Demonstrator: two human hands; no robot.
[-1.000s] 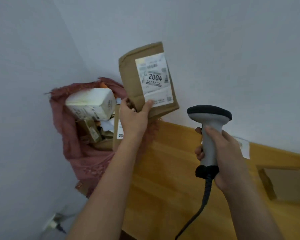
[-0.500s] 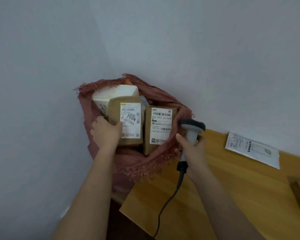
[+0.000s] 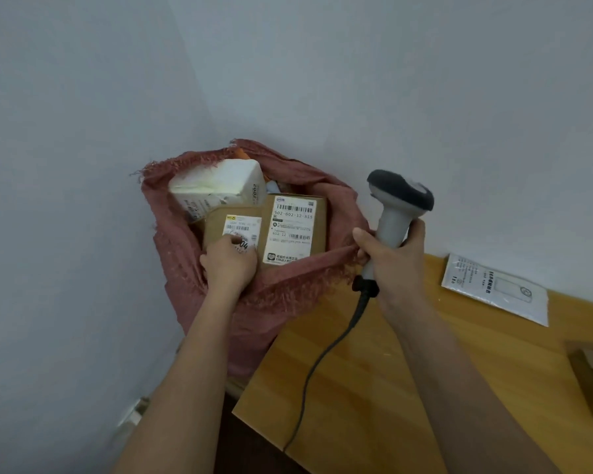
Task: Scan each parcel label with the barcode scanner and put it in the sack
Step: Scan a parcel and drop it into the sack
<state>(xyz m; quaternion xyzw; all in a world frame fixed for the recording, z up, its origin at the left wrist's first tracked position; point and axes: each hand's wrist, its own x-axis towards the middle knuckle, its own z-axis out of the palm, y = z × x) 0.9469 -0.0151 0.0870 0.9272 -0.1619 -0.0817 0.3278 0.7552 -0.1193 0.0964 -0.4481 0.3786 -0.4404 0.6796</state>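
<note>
Our left hand point(image 3: 229, 260) reaches into the open mouth of a reddish woven sack point(image 3: 182, 254) that stands in the corner where two pale walls meet, fingers bent down onto the face of a brown cardboard parcel point(image 3: 231, 230) and covering part of its white label point(image 3: 242, 230), on which the digits "04" show beside the thumb; whether the fingers merely press the box or curl round its edge we cannot tell. The parcel sits inside the sack, label up, just beside a second brown box point(image 3: 297, 229) whose larger label carries barcodes and the printed number 502-602-12-815, and in front of a white wrapped package point(image 3: 220, 189) leaning at the back of the sack. Our right hand point(image 3: 396, 258) is wrapped firmly round the pale grey grip of the barcode scanner point(image 3: 396, 210), held upright at the right rim of the sack with its dark head uppermost; the fingertips of that hand also touch the sack's frayed edge. A black cable point(image 3: 322, 364) drops from the scanner's base across the wooden table point(image 3: 391, 388). Farther right on the table, near the wall, lies a flat white printed packet point(image 3: 495, 290), well apart from the sack, and a brown cardboard piece point(image 3: 591, 384) shows at the right edge of the view.
</note>
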